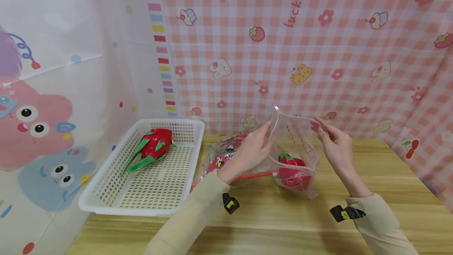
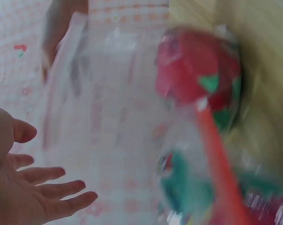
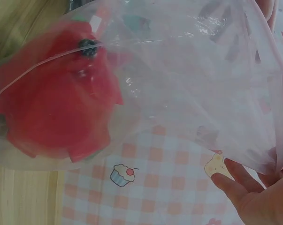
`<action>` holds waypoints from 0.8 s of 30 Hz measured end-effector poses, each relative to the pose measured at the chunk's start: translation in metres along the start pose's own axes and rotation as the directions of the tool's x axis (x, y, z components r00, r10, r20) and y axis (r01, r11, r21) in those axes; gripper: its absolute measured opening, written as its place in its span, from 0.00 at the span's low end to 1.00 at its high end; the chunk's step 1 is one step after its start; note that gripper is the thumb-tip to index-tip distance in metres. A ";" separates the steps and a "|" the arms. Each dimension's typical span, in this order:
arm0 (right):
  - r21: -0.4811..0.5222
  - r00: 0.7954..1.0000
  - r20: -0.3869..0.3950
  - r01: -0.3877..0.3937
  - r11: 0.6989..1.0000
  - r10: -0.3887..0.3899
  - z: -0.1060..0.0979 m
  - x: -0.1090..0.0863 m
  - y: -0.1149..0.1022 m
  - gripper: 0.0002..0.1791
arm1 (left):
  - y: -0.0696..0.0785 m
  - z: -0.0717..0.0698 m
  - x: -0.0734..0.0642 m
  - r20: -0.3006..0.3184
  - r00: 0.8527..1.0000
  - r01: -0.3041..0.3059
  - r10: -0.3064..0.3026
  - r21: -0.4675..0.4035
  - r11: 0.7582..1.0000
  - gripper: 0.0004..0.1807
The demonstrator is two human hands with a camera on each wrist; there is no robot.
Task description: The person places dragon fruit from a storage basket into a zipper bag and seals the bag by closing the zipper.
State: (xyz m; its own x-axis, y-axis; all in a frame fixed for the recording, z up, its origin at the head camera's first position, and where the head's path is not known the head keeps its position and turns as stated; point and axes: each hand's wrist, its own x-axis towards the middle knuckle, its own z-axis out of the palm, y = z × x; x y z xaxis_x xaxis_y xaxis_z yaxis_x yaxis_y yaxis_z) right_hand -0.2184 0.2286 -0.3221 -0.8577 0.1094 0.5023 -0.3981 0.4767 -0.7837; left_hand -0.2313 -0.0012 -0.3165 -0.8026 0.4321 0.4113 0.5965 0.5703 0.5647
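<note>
A clear zip bag (image 1: 295, 137) stands upright on the table with its mouth apart. Inside its lower part lies a red toy dragon fruit (image 1: 293, 172) with green leaf tips; in the right wrist view the toy dragon fruit (image 3: 57, 103) shows through the plastic. My right hand (image 1: 334, 141) pinches the bag's right rim between thumb and fingers. At the left rim is my left hand (image 1: 249, 152); in the left wrist view this left hand (image 2: 42, 183) has its fingers spread and grips nothing. Whether it touches the plastic I cannot tell.
A white basket (image 1: 198, 145) on the left holds another red toy dragon fruit (image 1: 157, 145) with long green leaves. Behind my left forearm lies a printed clear bag (image 1: 217, 160) with a red strip (image 1: 255, 176). A checked cloth (image 1: 226, 101) hangs behind the table.
</note>
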 end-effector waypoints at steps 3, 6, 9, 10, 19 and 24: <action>0.009 1.000 0.006 0.011 1.000 -0.011 0.000 0.000 -0.001 0.21 | -0.010 -0.023 0.001 -0.019 0.998 0.055 -0.055 0.016 0.998 0.28; 0.016 1.000 0.005 0.011 1.000 -0.011 -0.001 -0.001 -0.001 0.21 | -0.026 -0.046 0.002 -0.084 0.990 0.120 -0.116 0.045 0.992 0.27; 0.015 1.000 0.008 0.004 1.000 -0.004 -0.001 0.000 -0.001 0.21 | -0.049 -0.068 0.001 -0.131 0.978 0.179 -0.165 0.100 0.979 0.28; 0.014 1.000 0.010 0.003 1.000 -0.003 -0.001 0.000 -0.001 0.21 | -0.058 -0.074 0.001 -0.144 0.973 0.201 -0.182 0.125 0.972 0.28; 0.006 1.000 0.007 0.000 1.000 0.000 -0.005 0.001 0.001 0.21 | -0.148 -0.109 -0.022 -0.209 0.913 0.403 -0.350 0.340 0.849 0.31; -0.013 1.000 0.023 0.004 1.000 -0.003 -0.005 -0.001 -0.001 0.21 | -0.197 -0.112 -0.047 -0.220 0.866 0.497 -0.450 0.481 0.722 0.39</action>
State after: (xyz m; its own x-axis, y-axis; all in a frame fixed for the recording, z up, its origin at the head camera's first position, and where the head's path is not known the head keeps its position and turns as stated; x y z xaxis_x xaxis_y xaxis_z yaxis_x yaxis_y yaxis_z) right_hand -0.2162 0.2325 -0.3202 -0.8638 0.0874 0.4961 -0.3970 0.4881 -0.7773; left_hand -0.3123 -0.2125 -0.3669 -0.9652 -0.0359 0.2590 0.0361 0.9629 0.2676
